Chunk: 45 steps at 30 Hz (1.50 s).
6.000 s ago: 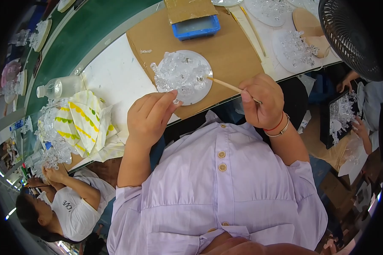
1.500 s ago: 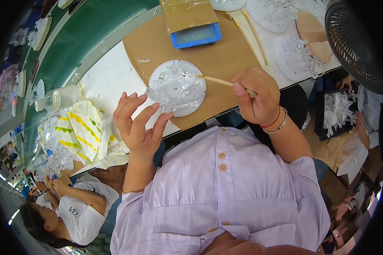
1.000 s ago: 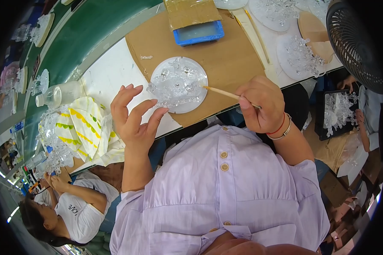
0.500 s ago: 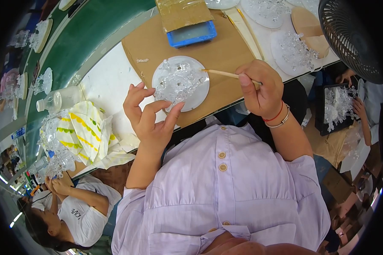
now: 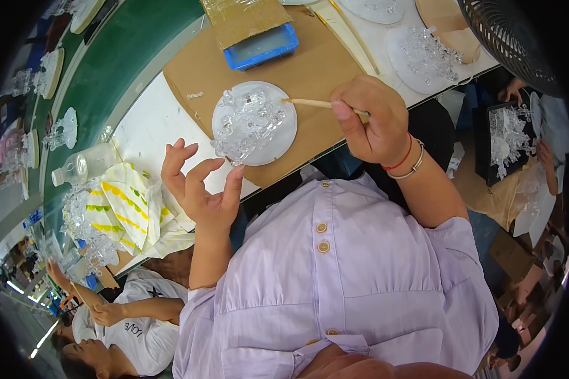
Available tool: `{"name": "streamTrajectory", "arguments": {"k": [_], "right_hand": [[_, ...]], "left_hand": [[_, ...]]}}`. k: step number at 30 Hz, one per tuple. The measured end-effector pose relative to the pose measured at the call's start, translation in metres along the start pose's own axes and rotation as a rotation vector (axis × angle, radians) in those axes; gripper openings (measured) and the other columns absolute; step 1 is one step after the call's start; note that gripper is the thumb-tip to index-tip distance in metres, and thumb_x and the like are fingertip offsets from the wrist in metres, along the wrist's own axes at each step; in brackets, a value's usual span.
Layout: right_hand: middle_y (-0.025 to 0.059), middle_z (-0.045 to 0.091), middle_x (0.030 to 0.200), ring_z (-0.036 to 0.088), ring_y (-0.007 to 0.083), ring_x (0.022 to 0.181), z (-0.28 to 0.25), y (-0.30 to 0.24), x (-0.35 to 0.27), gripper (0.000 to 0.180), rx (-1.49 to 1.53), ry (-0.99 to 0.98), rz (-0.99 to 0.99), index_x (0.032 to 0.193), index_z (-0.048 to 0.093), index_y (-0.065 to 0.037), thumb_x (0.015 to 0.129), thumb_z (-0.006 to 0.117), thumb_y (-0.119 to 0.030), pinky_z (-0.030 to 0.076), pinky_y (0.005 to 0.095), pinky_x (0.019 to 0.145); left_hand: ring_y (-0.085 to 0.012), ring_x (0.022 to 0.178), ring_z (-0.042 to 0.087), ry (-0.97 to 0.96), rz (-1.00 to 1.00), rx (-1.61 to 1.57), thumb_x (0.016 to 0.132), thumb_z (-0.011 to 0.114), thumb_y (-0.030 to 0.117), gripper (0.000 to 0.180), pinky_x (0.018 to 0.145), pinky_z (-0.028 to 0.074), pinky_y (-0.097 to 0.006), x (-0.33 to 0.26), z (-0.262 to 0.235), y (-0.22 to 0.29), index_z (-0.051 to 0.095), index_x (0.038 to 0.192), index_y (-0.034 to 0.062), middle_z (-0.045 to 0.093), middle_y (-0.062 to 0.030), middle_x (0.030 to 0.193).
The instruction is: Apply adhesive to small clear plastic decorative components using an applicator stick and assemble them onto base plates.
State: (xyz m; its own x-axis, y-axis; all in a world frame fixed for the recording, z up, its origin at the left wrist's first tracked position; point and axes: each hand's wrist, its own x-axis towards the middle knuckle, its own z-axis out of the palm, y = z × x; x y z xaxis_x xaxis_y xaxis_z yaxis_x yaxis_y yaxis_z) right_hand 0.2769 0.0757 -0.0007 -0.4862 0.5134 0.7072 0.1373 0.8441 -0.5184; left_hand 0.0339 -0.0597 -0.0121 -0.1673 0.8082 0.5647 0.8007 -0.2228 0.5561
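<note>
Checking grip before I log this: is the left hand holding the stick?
No, the right hand holds the stick; the left hand is open and empty.

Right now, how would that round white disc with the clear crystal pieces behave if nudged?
The round white disc looks thin and light, so it would probably slide on the cardboard sheet. The clear crystal pieces look loosely heaped, likely fragile, and may scatter.

My right hand (image 5: 374,120) pinches a thin wooden stick (image 5: 316,104) whose tip touches the clear crystal ornament (image 5: 246,123) on a round white disc (image 5: 283,132) lying on brown cardboard (image 5: 316,63), while my left hand (image 5: 202,189) hovers open-fingered just beside the disc's near edge.
</note>
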Motion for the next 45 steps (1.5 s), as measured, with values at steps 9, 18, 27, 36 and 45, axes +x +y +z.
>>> {"name": "streamTrajectory", "arguments": {"k": [9,18,27,36,45], "right_hand": [[0.011,0.062,0.074,0.052,0.0232,0.056,-0.006,-0.016,-0.005,0.01,0.011,-0.048,0.007,0.089,0.05,-0.002,0.085,0.058,0.004,0.041,0.031,0.052],[0.0101,0.062,0.076,0.05,0.0233,0.054,0.005,-0.02,-0.009,0.011,0.089,-0.076,-0.011,0.09,0.05,-0.004,0.086,0.06,-0.001,0.04,0.0328,0.051],[0.0108,0.061,0.074,0.051,0.0236,0.054,-0.006,-0.019,-0.006,0.008,0.045,-0.038,0.045,0.089,0.05,-0.003,0.087,0.056,0.002,0.041,0.0316,0.051],[0.0095,0.061,0.074,0.047,0.0223,0.052,-0.002,-0.029,-0.009,0.011,0.095,-0.1,0.013,0.088,0.049,-0.004,0.085,0.057,0.002,0.037,0.032,0.05],[0.0101,0.061,0.074,0.051,0.0252,0.054,0.0,-0.04,-0.009,0.01,0.107,-0.182,-0.049,0.085,0.05,-0.004,0.083,0.059,0.001,0.039,0.035,0.05]], "left_hand": [[-0.034,0.12,0.046,-0.021,0.027,0.072,0.067,0.084,0.019,0.023,0.105,0.033,-0.055,0.0,0.0,0.003,0.066,0.08,0.0119,0.054,-0.008,0.112],[-0.0336,0.12,0.047,-0.043,0.029,0.08,0.069,0.082,0.018,0.022,0.105,0.034,-0.054,0.0,0.002,0.004,0.065,0.08,0.0106,0.055,-0.0082,0.112],[-0.036,0.118,0.05,-0.059,0.018,-0.064,0.068,0.084,0.028,0.04,0.103,0.038,-0.053,0.014,-0.005,-0.004,0.065,0.096,0.0067,0.057,-0.0101,0.114],[-0.029,0.106,0.062,-0.399,-0.036,-0.184,0.067,0.082,0.01,0.051,0.09,0.05,-0.036,0.028,-0.016,0.0,0.063,0.114,0.0038,0.062,-0.0136,0.119],[-0.0273,0.097,0.066,-0.341,-0.03,-0.117,0.067,0.08,0.003,0.047,0.082,0.054,-0.032,0.018,-0.017,0.006,0.065,0.111,0.0054,0.066,-0.0119,0.111]]}}
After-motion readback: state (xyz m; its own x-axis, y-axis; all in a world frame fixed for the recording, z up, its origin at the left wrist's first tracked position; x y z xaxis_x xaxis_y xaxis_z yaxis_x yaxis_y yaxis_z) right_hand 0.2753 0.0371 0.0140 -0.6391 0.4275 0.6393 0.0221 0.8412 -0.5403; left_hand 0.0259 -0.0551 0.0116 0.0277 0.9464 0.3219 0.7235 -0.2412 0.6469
